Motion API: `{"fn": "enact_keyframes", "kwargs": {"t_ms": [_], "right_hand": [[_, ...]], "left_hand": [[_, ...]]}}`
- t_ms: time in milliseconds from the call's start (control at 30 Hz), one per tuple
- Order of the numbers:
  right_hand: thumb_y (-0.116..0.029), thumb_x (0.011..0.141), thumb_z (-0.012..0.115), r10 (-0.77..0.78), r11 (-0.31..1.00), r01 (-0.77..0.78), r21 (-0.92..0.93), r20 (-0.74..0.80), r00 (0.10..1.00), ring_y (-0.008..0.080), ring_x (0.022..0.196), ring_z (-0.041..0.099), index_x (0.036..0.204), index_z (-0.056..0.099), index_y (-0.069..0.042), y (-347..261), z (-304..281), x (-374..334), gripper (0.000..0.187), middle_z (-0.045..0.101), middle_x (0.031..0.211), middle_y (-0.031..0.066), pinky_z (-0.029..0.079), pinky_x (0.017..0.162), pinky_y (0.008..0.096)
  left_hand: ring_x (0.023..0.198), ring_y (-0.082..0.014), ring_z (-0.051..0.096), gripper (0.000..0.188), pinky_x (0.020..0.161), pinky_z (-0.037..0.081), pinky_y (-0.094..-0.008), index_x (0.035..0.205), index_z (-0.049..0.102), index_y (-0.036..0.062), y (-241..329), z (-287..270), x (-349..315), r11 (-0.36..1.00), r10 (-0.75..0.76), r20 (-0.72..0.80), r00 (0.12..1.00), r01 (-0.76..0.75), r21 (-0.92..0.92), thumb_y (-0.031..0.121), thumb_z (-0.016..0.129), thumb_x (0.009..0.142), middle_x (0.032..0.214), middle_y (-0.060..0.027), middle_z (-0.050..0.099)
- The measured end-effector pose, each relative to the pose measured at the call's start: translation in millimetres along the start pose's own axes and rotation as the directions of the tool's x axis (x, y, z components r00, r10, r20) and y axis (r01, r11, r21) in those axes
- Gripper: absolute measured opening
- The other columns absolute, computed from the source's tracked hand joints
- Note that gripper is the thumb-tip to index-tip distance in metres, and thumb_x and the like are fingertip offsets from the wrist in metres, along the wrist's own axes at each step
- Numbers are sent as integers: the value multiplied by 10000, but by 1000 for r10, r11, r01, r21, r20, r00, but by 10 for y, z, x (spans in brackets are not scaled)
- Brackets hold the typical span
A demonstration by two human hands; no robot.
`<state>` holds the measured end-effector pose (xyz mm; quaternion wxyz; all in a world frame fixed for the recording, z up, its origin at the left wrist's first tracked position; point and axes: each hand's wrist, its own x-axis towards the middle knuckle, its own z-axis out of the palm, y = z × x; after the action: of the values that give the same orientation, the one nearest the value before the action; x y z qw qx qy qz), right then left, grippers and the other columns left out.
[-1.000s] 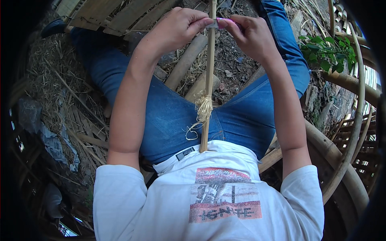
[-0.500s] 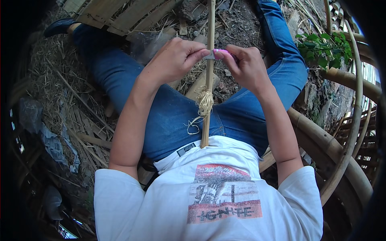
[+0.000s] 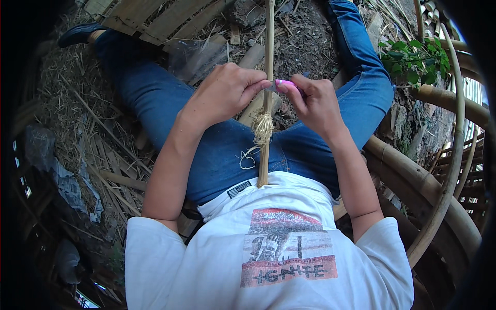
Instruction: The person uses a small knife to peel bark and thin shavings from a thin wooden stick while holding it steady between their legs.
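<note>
A thin pale wooden stick (image 3: 269, 44) runs lengthwise between my legs, its near end against my waist. Across it lies a small pink-handled knife (image 3: 288, 84). The handle is gripped in my right hand (image 3: 319, 105), fingers curled round it. My left hand (image 3: 219, 96) pinches the far end of the blade between thumb and fingers, on the stick's left side. The blade, mostly covered by my fingers, rests against the stick. Lower down, a bunch of curled shavings (image 3: 262, 127) clings to the stick, with one loose strand hanging to the left.
My jeans-clad legs (image 3: 163, 98) spread to both sides. A slatted wooden panel (image 3: 155, 20) lies at the far left, beside clear plastic (image 3: 194, 59). Thick curved bamboo poles (image 3: 421, 181) and a leafy green plant (image 3: 416, 59) stand at right. Straw and scraps litter the ground at left.
Both hands and the knife have slid a short way down the stick, toward my body and closer to the bunch of shavings. Both grips look the same.
</note>
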<state>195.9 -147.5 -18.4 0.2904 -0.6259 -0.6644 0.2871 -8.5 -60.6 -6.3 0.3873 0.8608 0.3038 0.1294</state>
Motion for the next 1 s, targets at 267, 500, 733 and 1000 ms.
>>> {"fn": "enact_keyframes", "kwargs": {"t_ms": [267,500,733,1000], "right_hand": [[-187,908,651,32,994,-43,100,106,994,298,484,568,895,741,-81,-135,23,-303,140,577,602,161,442,489,370],[-221,916,654,56,992,-67,111,108,993,256,464,546,905,754,-95,-114,-55,-90,162,581,588,137,433,485,349],[-305,940,626,-49,999,47,-24,-64,997,199,467,520,965,772,-114,336,-262,969,242,575,570,116,427,498,341],[-329,980,607,-197,970,174,-170,-128,972,90,501,463,1078,744,-105,563,-322,1434,280,551,576,72,388,481,292]], "left_hand": [[546,-367,523,193,531,398,-410,823,620,3,63,163,-310,967,29,38,999,-18,-253,162,605,932,611,-192,509],[514,-341,501,199,516,384,-398,815,612,-1,17,13,-143,967,14,59,998,1,-255,151,586,940,598,-187,497],[514,-116,377,236,498,328,-325,983,694,17,-425,-286,849,996,60,-131,990,-68,-56,221,574,979,554,-80,419],[568,-169,545,250,563,449,-352,946,697,-7,-477,-503,1198,1000,23,-143,989,-24,-6,217,587,958,669,-164,610]]}}
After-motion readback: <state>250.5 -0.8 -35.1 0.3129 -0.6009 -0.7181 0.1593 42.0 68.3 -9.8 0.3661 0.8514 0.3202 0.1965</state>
